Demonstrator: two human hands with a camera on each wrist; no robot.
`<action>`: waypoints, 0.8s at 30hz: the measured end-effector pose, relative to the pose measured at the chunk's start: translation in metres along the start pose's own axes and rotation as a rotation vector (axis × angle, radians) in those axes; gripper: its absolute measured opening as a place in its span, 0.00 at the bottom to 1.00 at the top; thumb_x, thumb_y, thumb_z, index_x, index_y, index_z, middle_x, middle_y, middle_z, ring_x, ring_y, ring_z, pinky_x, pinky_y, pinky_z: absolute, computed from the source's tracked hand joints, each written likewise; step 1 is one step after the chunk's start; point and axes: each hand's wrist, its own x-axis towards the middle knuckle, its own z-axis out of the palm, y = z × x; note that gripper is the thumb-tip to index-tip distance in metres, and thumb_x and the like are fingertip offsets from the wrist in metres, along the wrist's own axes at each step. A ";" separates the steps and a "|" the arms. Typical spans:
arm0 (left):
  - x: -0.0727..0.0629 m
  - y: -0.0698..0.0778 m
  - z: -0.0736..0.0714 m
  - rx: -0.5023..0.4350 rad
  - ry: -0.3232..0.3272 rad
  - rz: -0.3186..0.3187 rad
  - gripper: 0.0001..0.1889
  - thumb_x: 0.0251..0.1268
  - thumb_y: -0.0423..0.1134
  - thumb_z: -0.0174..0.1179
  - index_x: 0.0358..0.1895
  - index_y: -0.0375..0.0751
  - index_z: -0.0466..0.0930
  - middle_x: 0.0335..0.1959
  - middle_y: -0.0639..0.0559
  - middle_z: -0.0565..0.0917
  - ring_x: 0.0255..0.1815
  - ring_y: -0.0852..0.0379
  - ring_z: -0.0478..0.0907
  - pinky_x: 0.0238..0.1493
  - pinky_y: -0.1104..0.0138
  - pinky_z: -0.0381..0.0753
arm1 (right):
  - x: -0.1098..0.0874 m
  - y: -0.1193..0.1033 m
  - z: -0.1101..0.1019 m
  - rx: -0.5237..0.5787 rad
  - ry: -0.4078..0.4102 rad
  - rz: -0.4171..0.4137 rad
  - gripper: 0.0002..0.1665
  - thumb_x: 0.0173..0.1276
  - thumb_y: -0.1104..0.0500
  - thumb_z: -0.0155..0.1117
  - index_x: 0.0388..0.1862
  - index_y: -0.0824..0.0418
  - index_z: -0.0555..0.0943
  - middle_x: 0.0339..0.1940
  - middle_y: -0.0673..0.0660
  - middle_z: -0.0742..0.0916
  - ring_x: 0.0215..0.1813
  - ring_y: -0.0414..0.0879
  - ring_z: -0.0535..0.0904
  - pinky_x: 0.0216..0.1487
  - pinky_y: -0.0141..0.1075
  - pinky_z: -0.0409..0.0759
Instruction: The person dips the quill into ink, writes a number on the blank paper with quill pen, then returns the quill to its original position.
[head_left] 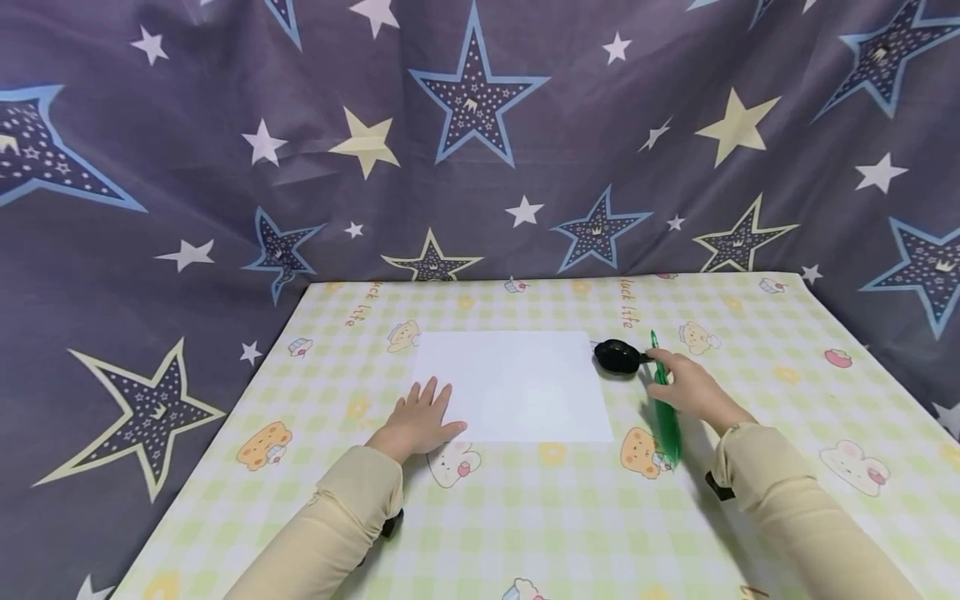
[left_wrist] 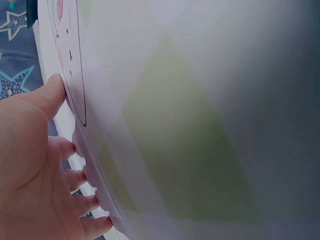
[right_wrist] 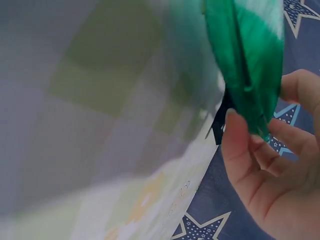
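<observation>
A green plume-like object [head_left: 666, 427] is pinched in the right hand [head_left: 693, 387]. White paper [head_left: 528, 387] lies beneath fingertips of the splayed left hand [head_left: 420, 421].

You wear long, plain beige sleeves on both arms, the left sleeve [head_left: 311, 521] and the right sleeve [head_left: 813, 517] alike, with creased fabric and broad cuffs at the wrists. Beneath your left cuff [head_left: 367, 483] shows a small black fitting [head_left: 392, 523], and under your right cuff [head_left: 757, 462] a matching angular black block [head_left: 720, 486], both mostly hidden. Your left hand [head_left: 416, 423] and right hand [head_left: 693, 387] are bare.
</observation>
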 end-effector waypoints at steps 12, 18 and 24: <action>-0.002 0.002 -0.001 0.000 0.006 0.002 0.38 0.69 0.57 0.43 0.72 0.37 0.47 0.72 0.35 0.43 0.70 0.35 0.37 0.66 0.45 0.42 | -0.004 -0.007 -0.011 0.595 -0.017 0.007 0.33 0.68 0.63 0.51 0.69 0.71 0.54 0.47 0.68 0.68 0.33 0.48 0.76 0.37 0.45 0.81; -0.002 0.002 -0.001 -0.006 0.006 -0.001 0.37 0.69 0.57 0.44 0.72 0.37 0.47 0.72 0.34 0.43 0.70 0.34 0.37 0.65 0.44 0.41 | -0.003 -0.014 -0.018 0.888 -0.022 0.014 0.29 0.72 0.61 0.48 0.68 0.65 0.54 0.47 0.63 0.66 0.41 0.46 0.77 0.44 0.40 0.79; -0.002 0.001 0.000 -0.006 0.011 0.003 0.37 0.69 0.56 0.44 0.72 0.37 0.47 0.72 0.34 0.44 0.70 0.34 0.37 0.65 0.44 0.41 | -0.003 -0.015 -0.020 1.117 -0.035 -0.032 0.21 0.72 0.62 0.48 0.62 0.56 0.59 0.45 0.58 0.72 0.46 0.49 0.80 0.47 0.39 0.78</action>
